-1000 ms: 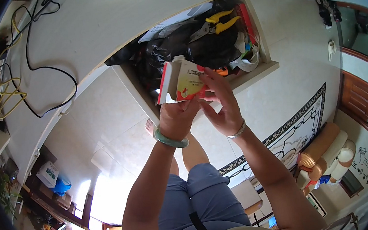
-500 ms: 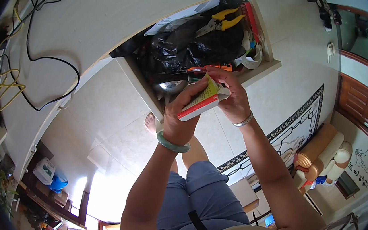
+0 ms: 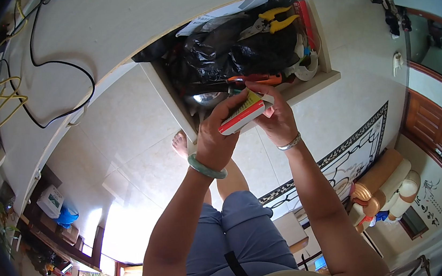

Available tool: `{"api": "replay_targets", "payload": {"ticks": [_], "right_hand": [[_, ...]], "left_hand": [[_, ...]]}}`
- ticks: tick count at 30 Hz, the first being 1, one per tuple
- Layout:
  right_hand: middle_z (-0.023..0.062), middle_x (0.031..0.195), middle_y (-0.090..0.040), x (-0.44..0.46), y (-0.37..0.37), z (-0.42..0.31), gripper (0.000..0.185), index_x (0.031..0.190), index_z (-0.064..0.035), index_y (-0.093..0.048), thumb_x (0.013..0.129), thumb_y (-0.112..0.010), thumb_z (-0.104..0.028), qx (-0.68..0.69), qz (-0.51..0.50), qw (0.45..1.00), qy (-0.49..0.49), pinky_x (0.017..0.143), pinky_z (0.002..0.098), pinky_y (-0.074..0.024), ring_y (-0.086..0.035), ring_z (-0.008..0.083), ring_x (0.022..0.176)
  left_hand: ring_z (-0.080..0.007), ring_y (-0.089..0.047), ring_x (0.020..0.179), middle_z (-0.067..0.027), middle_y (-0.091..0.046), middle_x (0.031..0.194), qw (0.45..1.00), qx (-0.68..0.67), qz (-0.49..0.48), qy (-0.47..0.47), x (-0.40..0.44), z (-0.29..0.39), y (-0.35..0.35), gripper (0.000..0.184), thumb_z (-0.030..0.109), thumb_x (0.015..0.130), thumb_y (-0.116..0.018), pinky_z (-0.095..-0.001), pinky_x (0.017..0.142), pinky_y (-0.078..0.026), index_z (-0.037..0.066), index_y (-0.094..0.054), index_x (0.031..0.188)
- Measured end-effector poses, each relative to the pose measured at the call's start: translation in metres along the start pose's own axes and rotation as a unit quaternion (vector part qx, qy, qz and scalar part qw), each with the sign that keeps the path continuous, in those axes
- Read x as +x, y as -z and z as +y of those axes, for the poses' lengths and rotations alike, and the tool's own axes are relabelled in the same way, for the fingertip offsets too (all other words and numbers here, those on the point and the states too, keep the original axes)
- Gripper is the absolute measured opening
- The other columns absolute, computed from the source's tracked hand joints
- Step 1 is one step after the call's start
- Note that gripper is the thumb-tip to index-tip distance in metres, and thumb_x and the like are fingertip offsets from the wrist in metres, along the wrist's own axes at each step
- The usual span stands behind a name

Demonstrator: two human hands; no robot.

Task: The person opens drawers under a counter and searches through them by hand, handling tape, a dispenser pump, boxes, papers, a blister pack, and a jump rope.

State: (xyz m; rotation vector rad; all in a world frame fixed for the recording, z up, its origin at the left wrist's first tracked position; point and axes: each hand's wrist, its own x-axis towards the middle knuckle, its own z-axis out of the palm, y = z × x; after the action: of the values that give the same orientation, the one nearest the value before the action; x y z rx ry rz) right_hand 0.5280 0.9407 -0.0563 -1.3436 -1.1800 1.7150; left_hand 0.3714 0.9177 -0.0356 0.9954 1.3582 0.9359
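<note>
A small red, yellow and white cardboard box (image 3: 244, 115) is held over the front of an open drawer (image 3: 310, 90). My left hand (image 3: 214, 138), with a green bangle at its wrist, is wrapped round the box's near end. At the other end, my right hand (image 3: 278, 120) pinches the box by its opened white flap. The inside of the box is hidden from view. Just beyond my fingers lie an orange-and-black handled tool (image 3: 266, 79) and a shiny rounded metal thing (image 3: 207, 98), partly covered by my left hand.
Inside the drawer are black plastic bags (image 3: 212, 52), yellow-handled pliers (image 3: 280, 21), a red box (image 3: 302, 16) and a white ring-shaped item (image 3: 308, 69). Black cable (image 3: 91, 79) and yellow cable (image 3: 4, 99) lie on the white desk (image 3: 127, 18). A sofa (image 3: 384, 180) stands far right.
The box has tilted, showing less of its yellow face. My right fingers have shifted over the flap end. The view has moved slightly, and more of the orange-handled tool shows.
</note>
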Motion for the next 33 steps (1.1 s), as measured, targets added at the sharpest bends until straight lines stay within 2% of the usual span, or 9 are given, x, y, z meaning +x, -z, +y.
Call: {"api": "replay_targets", "payload": {"ticks": [6, 8, 9, 13, 18, 23, 25, 29, 33], "right_hand": [[0.0130, 0.120, -0.051, -0.004, -0.002, -0.023, 0.048, 0.119, -0.0050, -0.049, 0.075, -0.069, -0.004, -0.095, 0.047, 0.993, 0.050, 0.090, 0.0375, -0.0472, -0.049, 0.0259, 0.115], [0.0147, 0.122, -0.050, -0.008, 0.011, -0.042, 0.042, 0.113, -0.0067, -0.054, 0.073, -0.067, -0.003, -0.329, 0.068, 0.917, 0.215, 0.099, 0.0452, -0.0363, -0.041, 0.0322, 0.122], [0.0145, 0.123, -0.050, -0.012, 0.014, -0.050, 0.031, 0.101, -0.0077, -0.061, 0.071, -0.064, -0.002, -0.288, 0.079, 0.922, 0.246, 0.104, 0.0475, -0.0269, -0.036, 0.0344, 0.126], [0.0124, 0.121, -0.051, -0.011, 0.012, -0.096, 0.017, 0.082, -0.0093, -0.066, 0.067, -0.067, -0.002, -0.440, 0.013, 0.841, 0.313, 0.102, 0.0462, -0.0325, -0.039, 0.0352, 0.125], [0.0097, 0.112, -0.055, 0.010, 0.015, -0.115, 0.011, 0.079, -0.0084, -0.065, 0.069, -0.069, -0.011, -0.566, -0.133, 0.772, 0.256, 0.095, 0.0412, -0.0420, -0.041, 0.0362, 0.121], [0.0088, 0.113, -0.055, 0.014, 0.021, -0.103, 0.011, 0.073, -0.0064, -0.066, 0.069, -0.070, -0.015, -0.639, -0.200, 0.732, 0.128, 0.079, 0.0323, -0.0508, -0.054, 0.0237, 0.107], [0.0014, 0.117, -0.055, 0.014, 0.022, -0.093, 0.009, 0.072, -0.0095, -0.066, 0.069, -0.072, -0.015, -0.713, -0.269, 0.645, 0.055, 0.073, 0.0296, -0.0522, -0.057, 0.0162, 0.101], [-0.0006, 0.116, -0.057, 0.007, 0.016, -0.074, 0.006, 0.073, -0.0166, -0.068, 0.069, -0.072, -0.018, -0.589, -0.215, 0.771, 0.114, 0.071, 0.0290, -0.0526, -0.061, 0.0155, 0.091], [0.0019, 0.116, -0.056, -0.002, -0.005, -0.068, 0.009, 0.072, -0.0121, -0.067, 0.066, -0.072, -0.017, -0.634, -0.204, 0.741, 0.087, 0.069, 0.0305, -0.0532, -0.060, 0.0156, 0.094]], "left_hand": [[-0.0211, -0.063, 0.097, -0.0114, -0.064, 0.107, 0.999, 0.030, -0.036, 0.007, 0.003, 0.001, 0.004, 0.037, -0.002, 0.079, -0.060, -0.0288, 0.083, -0.050, 0.004, -0.057, 0.116], [-0.0250, -0.063, 0.098, -0.0127, -0.063, 0.108, 0.998, 0.042, -0.044, -0.006, 0.004, 0.000, 0.005, 0.044, -0.008, 0.075, -0.057, -0.0311, 0.083, -0.051, 0.004, -0.055, 0.117], [-0.0290, -0.062, 0.099, -0.0140, -0.062, 0.110, 0.997, 0.055, -0.052, -0.020, 0.004, 0.000, 0.005, 0.051, -0.013, 0.070, -0.054, -0.0333, 0.084, -0.051, 0.003, -0.052, 0.119], [-0.0290, -0.060, 0.102, -0.0138, -0.062, 0.111, 0.996, 0.064, -0.041, -0.051, 0.001, -0.004, 0.003, 0.055, -0.013, 0.069, -0.054, -0.0352, 0.083, -0.050, 0.005, -0.048, 0.121], [-0.0343, -0.058, 0.102, -0.0138, -0.058, 0.115, 0.990, 0.114, -0.063, -0.052, -0.004, 0.003, 0.003, 0.058, -0.013, 0.069, -0.054, -0.0401, 0.084, -0.049, 0.006, -0.045, 0.123], [-0.0330, -0.055, 0.103, -0.0133, -0.058, 0.113, 0.966, 0.204, -0.124, -0.100, -0.002, 0.006, 0.006, 0.062, -0.012, 0.070, -0.056, -0.0400, 0.084, -0.048, 0.009, -0.043, 0.127], [-0.0337, -0.052, 0.108, -0.0135, -0.055, 0.119, 0.972, 0.157, -0.175, -0.015, -0.001, 0.001, 0.009, 0.058, -0.007, 0.072, -0.059, -0.0401, 0.091, -0.044, 0.012, -0.049, 0.126], [-0.0323, -0.051, 0.108, -0.0121, -0.056, 0.118, 0.964, 0.203, -0.163, -0.058, -0.002, -0.019, 0.009, 0.055, -0.001, 0.072, -0.064, -0.0400, 0.092, -0.042, 0.013, -0.052, 0.123], [-0.0303, -0.052, 0.106, -0.0105, -0.058, 0.115, 0.969, 0.197, -0.129, -0.078, -0.006, -0.030, 0.007, 0.048, 0.005, 0.071, -0.069, -0.0389, 0.092, -0.042, 0.012, -0.056, 0.117]]}}
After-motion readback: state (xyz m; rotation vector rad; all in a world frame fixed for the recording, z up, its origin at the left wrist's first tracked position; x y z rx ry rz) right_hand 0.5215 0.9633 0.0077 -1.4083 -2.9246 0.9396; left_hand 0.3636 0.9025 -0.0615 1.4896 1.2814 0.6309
